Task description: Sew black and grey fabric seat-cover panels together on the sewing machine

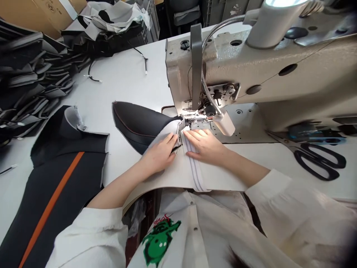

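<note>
A pale fabric piece [178,173] with stitched lines lies under the needle of a beige sewing machine [251,74]. Its black upper part [136,123] curls away to the left. My left hand [160,152] lies flat on the fabric just left of the seam, fingers stretched toward the presser foot [191,123]. My right hand [205,145] presses flat on the fabric right of the seam, fingers out. Neither hand grips anything.
Black scissors [318,156] lie on the table at the right. A black piece with an orange stripe [52,193] lies at the left front. Stacks of black cut pieces [30,74] fill the far left. A gooseneck lamp [223,123] hangs beside the needle.
</note>
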The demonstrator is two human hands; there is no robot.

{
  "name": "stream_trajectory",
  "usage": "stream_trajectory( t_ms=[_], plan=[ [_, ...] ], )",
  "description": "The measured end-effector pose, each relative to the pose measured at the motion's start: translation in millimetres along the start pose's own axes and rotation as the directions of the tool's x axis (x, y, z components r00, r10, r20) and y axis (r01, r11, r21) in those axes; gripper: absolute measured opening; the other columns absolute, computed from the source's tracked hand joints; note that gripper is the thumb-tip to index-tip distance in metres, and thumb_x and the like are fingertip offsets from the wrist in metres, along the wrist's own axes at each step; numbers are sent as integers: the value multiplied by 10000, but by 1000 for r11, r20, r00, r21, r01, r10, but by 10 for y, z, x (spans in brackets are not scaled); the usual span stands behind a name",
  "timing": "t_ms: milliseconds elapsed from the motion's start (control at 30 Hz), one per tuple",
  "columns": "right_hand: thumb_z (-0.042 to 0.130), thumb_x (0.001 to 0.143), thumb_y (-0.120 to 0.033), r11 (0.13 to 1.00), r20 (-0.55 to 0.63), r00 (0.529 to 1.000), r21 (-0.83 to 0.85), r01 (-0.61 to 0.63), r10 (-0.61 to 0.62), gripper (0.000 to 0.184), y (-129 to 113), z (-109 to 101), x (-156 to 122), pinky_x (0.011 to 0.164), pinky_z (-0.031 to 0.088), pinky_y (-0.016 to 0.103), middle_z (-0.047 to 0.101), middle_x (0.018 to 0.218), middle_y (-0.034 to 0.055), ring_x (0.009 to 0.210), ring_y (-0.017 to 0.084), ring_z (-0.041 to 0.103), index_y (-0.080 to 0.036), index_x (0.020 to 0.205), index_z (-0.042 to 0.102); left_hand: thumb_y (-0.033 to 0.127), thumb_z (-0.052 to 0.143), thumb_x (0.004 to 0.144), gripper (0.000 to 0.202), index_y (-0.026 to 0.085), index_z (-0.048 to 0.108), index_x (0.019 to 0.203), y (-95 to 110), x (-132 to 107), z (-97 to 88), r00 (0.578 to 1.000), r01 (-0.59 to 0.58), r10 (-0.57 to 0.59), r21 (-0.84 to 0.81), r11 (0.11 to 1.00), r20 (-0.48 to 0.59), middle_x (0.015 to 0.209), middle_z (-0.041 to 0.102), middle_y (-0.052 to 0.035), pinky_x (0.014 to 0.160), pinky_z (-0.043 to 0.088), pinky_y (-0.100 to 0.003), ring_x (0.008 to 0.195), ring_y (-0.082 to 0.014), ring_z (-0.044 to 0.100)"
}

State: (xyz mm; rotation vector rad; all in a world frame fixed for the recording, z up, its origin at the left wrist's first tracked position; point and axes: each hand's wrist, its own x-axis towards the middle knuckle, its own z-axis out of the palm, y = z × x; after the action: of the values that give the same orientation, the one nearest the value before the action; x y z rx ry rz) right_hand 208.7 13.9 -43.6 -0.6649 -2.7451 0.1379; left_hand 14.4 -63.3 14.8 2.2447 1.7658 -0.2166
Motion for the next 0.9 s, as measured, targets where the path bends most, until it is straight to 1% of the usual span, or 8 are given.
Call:
stream_trajectory(
  t_ms=[100, 233, 300, 367, 467, 600, 733, 900],
  plan=[
    [529, 828, -381, 1000, -7, 1000, 24, 4, -3, 641, -8, 1, -23, 903, 301, 415, 471, 1373, 185, 1188, 319, 434, -64, 1371, 405, 362, 384, 934, 468, 115, 471, 1323, -4, 38, 34, 989, -132, 120, -151, 980, -87, 1407, 465, -127, 1006, 444, -341, 1253, -232, 476],
    [547, 766, -322, 998, 9, 998, 6, -65, 65, 606, -19, -17, -25, 910, 292, 427, 473, 1364, 192, 1169, 341, 445, -93, 1321, 475, 384, 353, 951, 440, 138, 544, 1261, -49, 103, 198, 972, -107, 81, -106, 989, -219, 1217, 603, -117, 953, 457, -392, 1100, -242, 546],
    [555, 754, -331, 996, 10, 996, 15, -87, 87, 631, -21, -17, -22, 920, 291, 427, 480, 1356, 196, 1165, 337, 450, -77, 1325, 467, 362, 380, 941, 416, 165, 554, 1264, -78, 135, 293, 954, -82, 66, -44, 996, -291, 1231, 578, -133, 968, 422, -441, 1131, -270, 502],
    [548, 756, -323, 997, 2, 997, 29, -74, 74, 644, -19, -10, -18, 936, 284, 425, 481, 1359, 197, 1185, 325, 442, -48, 1331, 453, 365, 407, 931, 415, 186, 546, 1279, -104, 155, 366, 937, -73, 62, -17, 997, -344, 1353, 474, -156, 1010, 366, -484, 1243, -306, 405],
    [512, 772, -311, 999, -5, 999, 34, -41, 42, 615, -9, -1, -2, 950, 271, 423, 481, 1367, 190, 1216, 309, 429, -28, 1317, 468, 373, 394, 937, 439, 175, 504, 1313, -139, 168, 417, 930, -90, 69, -42, 995, -361, 1478, 322, -163, 1082, 279, -493, 1360, -312, 265],
    [492, 772, -303, 998, 12, 1000, 53, -19, 18, 620, 6, -13, 29, 931, 279, 430, 470, 1379, 187, 1212, 313, 432, -32, 1329, 466, 365, 375, 943, 481, 124, 450, 1352, -172, 174, 414, 934, -112, 79, -78, 991, -348, 1482, 324, -171, 1113, 256, -458, 1381, -295, 245],
    [510, 769, -304, 997, 28, 1000, 72, -4, 2, 625, 17, -45, 48, 925, 277, 444, 479, 1368, 189, 1206, 334, 424, -59, 1341, 463, 357, 376, 942, 479, 130, 451, 1357, -170, 177, 407, 934, -102, 73, -67, 992, -350, 1481, 331, -163, 1110, 264, -460, 1372, -301, 264],
    [517, 785, -365, 998, 40, 998, 53, -42, 40, 628, 2, -44, 78, 935, 269, 452, 497, 1334, 190, 1153, 331, 450, -73, 1339, 467, 360, 378, 940, 481, 120, 459, 1349, -159, 187, 404, 928, -98, 71, -55, 994, -367, 1484, 331, -161, 1116, 258, -464, 1374, -302, 256]
  ],
)
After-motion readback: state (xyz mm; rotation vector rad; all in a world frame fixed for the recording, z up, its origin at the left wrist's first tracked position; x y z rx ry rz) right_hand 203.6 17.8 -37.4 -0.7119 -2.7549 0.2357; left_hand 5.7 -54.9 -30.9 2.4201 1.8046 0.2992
